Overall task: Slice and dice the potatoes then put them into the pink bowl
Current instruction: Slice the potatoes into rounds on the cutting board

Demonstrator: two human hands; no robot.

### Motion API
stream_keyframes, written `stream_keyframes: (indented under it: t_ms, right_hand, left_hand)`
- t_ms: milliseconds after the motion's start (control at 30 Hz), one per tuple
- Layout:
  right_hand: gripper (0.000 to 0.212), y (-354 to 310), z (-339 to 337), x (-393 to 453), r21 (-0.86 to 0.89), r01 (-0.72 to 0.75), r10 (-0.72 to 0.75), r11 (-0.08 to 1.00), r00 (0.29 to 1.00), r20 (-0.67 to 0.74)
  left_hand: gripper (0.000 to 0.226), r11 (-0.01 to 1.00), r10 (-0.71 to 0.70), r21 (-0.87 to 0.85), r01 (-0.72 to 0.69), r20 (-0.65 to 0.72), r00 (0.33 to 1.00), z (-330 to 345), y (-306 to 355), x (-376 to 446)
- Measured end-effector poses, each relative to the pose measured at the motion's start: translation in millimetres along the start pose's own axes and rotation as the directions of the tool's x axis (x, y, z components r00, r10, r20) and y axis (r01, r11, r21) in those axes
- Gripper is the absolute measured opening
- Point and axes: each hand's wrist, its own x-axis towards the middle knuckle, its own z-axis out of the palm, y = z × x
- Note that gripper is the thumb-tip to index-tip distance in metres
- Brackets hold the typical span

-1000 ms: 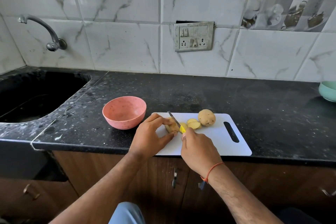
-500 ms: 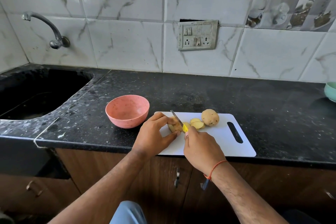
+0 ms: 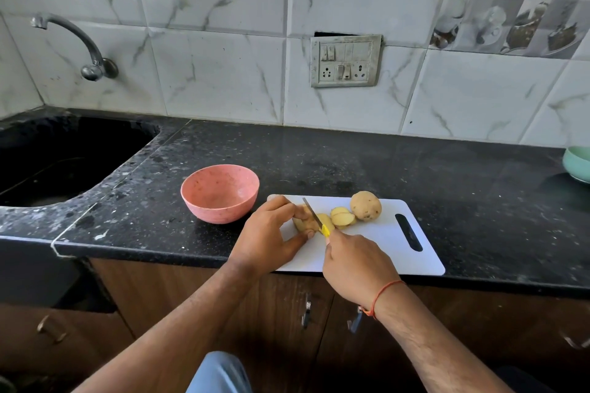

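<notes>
- Left hand [image 3: 269,233] on the white cutting board [image 3: 383,246], fingers [image 3: 281,205] curled over a part-cut potato [image 3: 303,223], thumb pinching it from the near side.
- Right hand [image 3: 356,265] wrapped tight round a yellow-handled knife [image 3: 316,217]; the blade stands in the potato, just right of the left fingertips.
- Cut slices [image 3: 342,217] lie in a small pile just beyond the right fingers, touching one another.
- A whole potato [image 3: 366,206] sits right of the slices, close against them, on the board.
- The pink bowl [image 3: 220,193] stands on the black table [image 3: 319,163], just left of the left fingers, off the board; nothing shows inside it.
- Orange thread [image 3: 384,292] round the right wrist.
- No readable writing or brand on board, bowl or knife.
- Switch panel [image 3: 345,60] on the tiled wall, tap [image 3: 76,41] far left over the sink [image 3: 64,153], green bowl [image 3: 578,164] at the far right edge.
</notes>
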Motion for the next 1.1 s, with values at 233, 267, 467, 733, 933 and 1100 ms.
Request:
stream_keyframes:
  t_ms: [233,267,467,733,933,1100]
  right_hand:
    - [0.023,0.7,-4.1,22.2,0.044,-0.017,0.015,0.999,0.999,0.044]
    - [0.023,1.1,-2.8,22.4,0.044,-0.013,0.011,0.999,0.999,0.041]
    - [0.026,15.7,-5.4,12.4,0.039,-0.001,-0.003,0.999,0.996,0.089]
    - [0.024,16.1,-11.1,29.2,0.030,0.031,-0.034,0.999,0.995,0.096]
    - [0.025,19.1,-12.0,30.9,0.049,0.039,-0.043,0.998,0.995,0.089]
    - [0.032,22.6,-5.1,27.0,0.068,0.037,-0.041,0.997,0.997,0.063]
  left_hand:
    - [0.026,1.000,0.005,0.013,-0.004,-0.021,1.000,0.3,-0.3,0.6]
    - [0.028,1.000,0.002,0.010,-0.002,-0.020,1.000,0.3,-0.4,0.6]
    - [0.028,1.000,0.009,0.012,-0.009,-0.005,1.000,-1.0,2.2,0.9]
    - [0.034,0.999,-0.029,0.015,0.029,-0.048,0.998,0.8,0.7,1.7]
    - [0.029,0.999,-0.037,0.018,0.038,-0.072,0.997,3.9,-0.1,4.2]
    - [0.029,0.999,-0.023,0.030,0.025,-0.051,0.998,3.6,0.9,5.1]
